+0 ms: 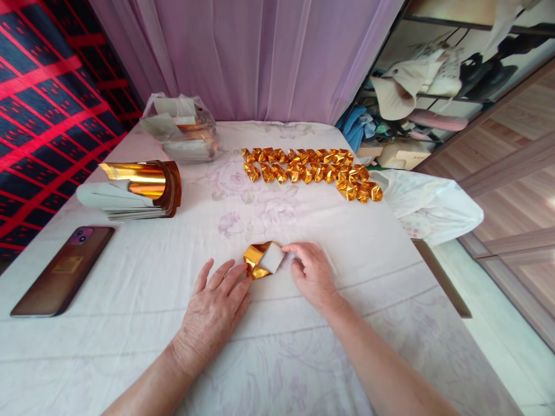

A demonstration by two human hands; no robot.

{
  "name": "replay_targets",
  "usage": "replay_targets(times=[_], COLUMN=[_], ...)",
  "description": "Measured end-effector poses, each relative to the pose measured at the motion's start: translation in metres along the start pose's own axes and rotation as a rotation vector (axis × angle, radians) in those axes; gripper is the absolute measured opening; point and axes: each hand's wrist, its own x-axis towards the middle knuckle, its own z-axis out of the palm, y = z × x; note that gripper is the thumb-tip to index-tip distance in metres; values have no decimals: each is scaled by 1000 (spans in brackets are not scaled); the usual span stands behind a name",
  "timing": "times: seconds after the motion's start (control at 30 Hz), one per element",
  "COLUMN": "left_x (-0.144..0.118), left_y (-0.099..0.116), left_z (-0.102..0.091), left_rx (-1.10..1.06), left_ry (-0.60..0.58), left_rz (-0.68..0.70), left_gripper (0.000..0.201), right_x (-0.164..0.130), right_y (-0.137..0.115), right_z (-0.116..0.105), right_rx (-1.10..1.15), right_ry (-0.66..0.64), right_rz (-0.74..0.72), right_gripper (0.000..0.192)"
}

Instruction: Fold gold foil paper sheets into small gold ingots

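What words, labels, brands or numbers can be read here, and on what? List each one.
None can be read.
Phone: a gold patch on its back, too blurred to tell if it carries text.
Plastic bag of papers: no legible print.
Gold foil sheets, the folded gold pieces and the floral cloth: no writing.

Between our two hands we see a partly folded piece of gold foil paper point(262, 261), its shiny gold side crumpled toward our left hand point(213, 312) and its plain white backing turned up toward our right hand point(313, 274). It lies on the cloth, touched by fingertips on both sides.
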Motion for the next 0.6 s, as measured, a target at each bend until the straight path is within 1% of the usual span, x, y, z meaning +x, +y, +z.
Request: replay_targets(times=[0.1,0.27,0.37,0.5,0.6], left_x=[1,3,2,0,0], left_y=[1,4,4,3,2], left_z=[-2,-2,0,4,5], left_rx=[24,56,39,1,-25], left_ry=[-7,-25,-29,-34,-28], left_rz=[3,4,-1,-7,-32], left_gripper=[27,33,32,30,28], right_x=[0,0,0,0,-1], right_y=[-1,-4,-4,-3,-2], right_z=[0,1,2,3,5], right_rx=[9,10,-15,-32,-62], right_ry=[-2,-8,-10,22,46], right_rz=[0,-26,-57,-99,-114], right_gripper=[38,27,25,21,22])
